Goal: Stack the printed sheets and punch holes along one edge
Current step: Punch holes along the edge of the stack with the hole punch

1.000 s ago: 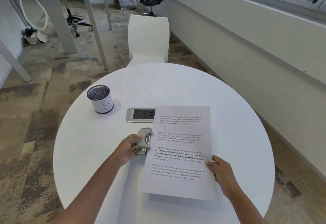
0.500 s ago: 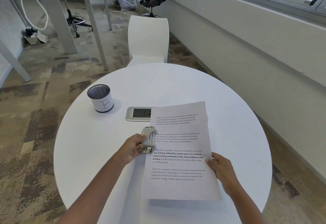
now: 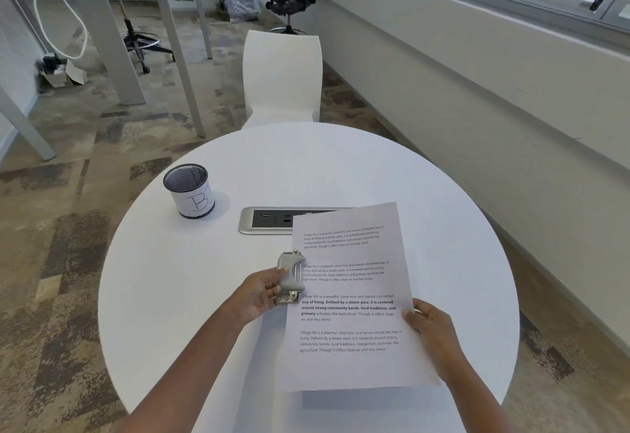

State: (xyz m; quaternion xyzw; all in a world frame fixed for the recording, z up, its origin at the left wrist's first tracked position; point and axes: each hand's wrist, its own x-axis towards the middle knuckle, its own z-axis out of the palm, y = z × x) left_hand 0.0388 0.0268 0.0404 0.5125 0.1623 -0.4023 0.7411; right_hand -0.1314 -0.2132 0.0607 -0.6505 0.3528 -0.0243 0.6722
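A stack of printed sheets (image 3: 351, 296) with four text paragraphs hovers tilted above the round white table (image 3: 204, 279). My right hand (image 3: 428, 325) pinches its right edge near the lower half. My left hand (image 3: 260, 292) grips a grey metal hole punch (image 3: 289, 277) at the sheets' left edge, about mid-height. The paper's left margin sits against or in the punch's slot; the exact depth is hidden.
A black mesh pen cup (image 3: 189, 195) labelled "B" stands at the table's back left. A silver power outlet panel (image 3: 269, 220) is set in the tabletop, partly covered by the sheets. A white chair (image 3: 281, 74) faces the table's far side. A wall runs along the right.
The sheets have shifted slightly right and rotated a little, and the punch in my left hand has followed their left edge. My right hand keeps its grip.
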